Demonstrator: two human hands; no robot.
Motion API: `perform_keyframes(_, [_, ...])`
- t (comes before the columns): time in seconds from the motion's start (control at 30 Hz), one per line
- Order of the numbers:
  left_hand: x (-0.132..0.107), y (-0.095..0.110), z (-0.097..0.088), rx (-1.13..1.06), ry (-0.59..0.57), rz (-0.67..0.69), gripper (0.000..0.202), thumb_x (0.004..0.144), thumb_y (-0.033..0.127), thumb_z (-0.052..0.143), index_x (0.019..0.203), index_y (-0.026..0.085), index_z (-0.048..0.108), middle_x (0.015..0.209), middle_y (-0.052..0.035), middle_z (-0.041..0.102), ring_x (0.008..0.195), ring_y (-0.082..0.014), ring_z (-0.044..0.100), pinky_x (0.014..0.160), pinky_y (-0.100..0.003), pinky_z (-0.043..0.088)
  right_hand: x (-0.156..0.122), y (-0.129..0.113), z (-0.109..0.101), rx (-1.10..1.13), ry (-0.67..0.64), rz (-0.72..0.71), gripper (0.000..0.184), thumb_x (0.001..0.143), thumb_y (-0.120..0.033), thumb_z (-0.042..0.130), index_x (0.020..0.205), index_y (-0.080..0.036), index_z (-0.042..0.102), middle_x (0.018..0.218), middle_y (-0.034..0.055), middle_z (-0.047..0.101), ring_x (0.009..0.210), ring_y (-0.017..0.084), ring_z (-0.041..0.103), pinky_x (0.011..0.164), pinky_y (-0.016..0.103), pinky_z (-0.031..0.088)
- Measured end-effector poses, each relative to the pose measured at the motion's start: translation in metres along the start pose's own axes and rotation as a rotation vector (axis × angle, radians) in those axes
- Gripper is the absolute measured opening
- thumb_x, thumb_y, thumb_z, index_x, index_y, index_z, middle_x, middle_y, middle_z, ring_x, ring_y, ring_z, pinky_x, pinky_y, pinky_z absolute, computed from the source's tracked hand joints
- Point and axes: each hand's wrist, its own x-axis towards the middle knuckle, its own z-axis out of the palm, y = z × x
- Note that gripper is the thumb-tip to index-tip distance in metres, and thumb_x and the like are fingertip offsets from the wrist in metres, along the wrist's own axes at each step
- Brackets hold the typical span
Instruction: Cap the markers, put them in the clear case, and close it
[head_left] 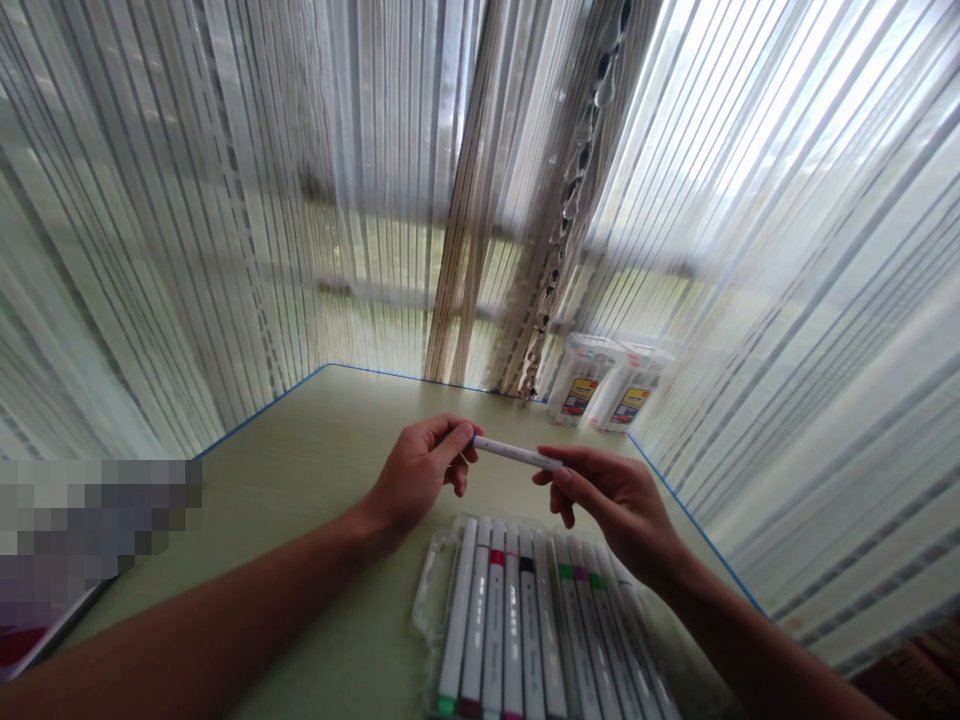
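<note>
A white marker (pixel 516 453) is held level above the table between my two hands. My left hand (pixel 424 465) pinches its left end, where a bit of blue shows at the fingertips. The right end sits between the thumb and fingers of my right hand (pixel 611 495). Below them lies a clear plastic case (pixel 429 590) with several white markers (pixel 512 620) side by side in it, some with red, black, green or purple bands. My right forearm and hand cover part of the case's right side.
Two clear boxes of markers, a left one (pixel 577 380) and a right one (pixel 632 390), stand at the table's far right corner. The pale green table (pixel 300 440) has a blue edge. String curtains (pixel 360 200) hang behind it. A pixelated patch covers the left side.
</note>
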Motion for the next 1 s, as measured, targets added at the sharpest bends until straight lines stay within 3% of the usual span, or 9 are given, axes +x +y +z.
perform_keyframes(0.2, [-0.0007,0.0016,0.0015,-0.023,0.029,-0.02,0.02,0.08,0.031,0.063,0.084,0.012,0.062,0.063,0.0015,0.055,0.044,-0.0069,0.049,0.043,-0.021,0.041,0.0002,0.0015,-0.003,0.168,-0.072,0.04,0.026,0.087,-0.028,0.061,0.108,-0.018,0.071,0.09,0.0119,0.073,0.062,0.016,0.063,0.052,0.028,0.049])
perform_keyframes(0.4, [-0.001,0.0012,0.0011,-0.003,0.009,-0.005,0.019,0.082,0.03,0.062,0.084,0.012,0.061,0.063,0.0015,0.055,0.044,-0.007,0.049,0.043,-0.021,0.041,0.0008,0.0001,-0.0034,0.149,-0.075,0.08,0.023,0.089,-0.03,0.059,0.102,-0.015,0.072,0.084,0.0111,0.073,0.059,0.015,0.063,0.051,0.027,0.049])
perform_keyframes(0.7, [-0.0005,-0.0003,0.0013,0.044,0.012,0.017,0.022,0.081,0.033,0.063,0.083,0.011,0.061,0.061,0.0007,0.057,0.042,-0.0065,0.048,0.041,-0.02,0.04,-0.0011,0.0052,-0.0008,-0.143,-0.001,-0.052,0.022,0.083,-0.027,0.068,0.102,-0.016,0.07,0.076,0.0073,0.073,0.054,0.012,0.062,0.046,0.023,0.051])
perform_keyframes(1.0, [0.0005,-0.0041,-0.0007,-0.017,-0.073,0.046,0.028,0.088,0.033,0.056,0.098,0.008,0.063,0.074,-0.0061,0.064,0.044,-0.0075,0.05,0.043,-0.023,0.043,0.0064,0.0074,-0.0055,-0.053,0.176,-0.066,0.025,0.087,-0.034,0.063,0.098,-0.013,0.07,0.076,0.0083,0.071,0.053,0.014,0.063,0.043,0.025,0.05])
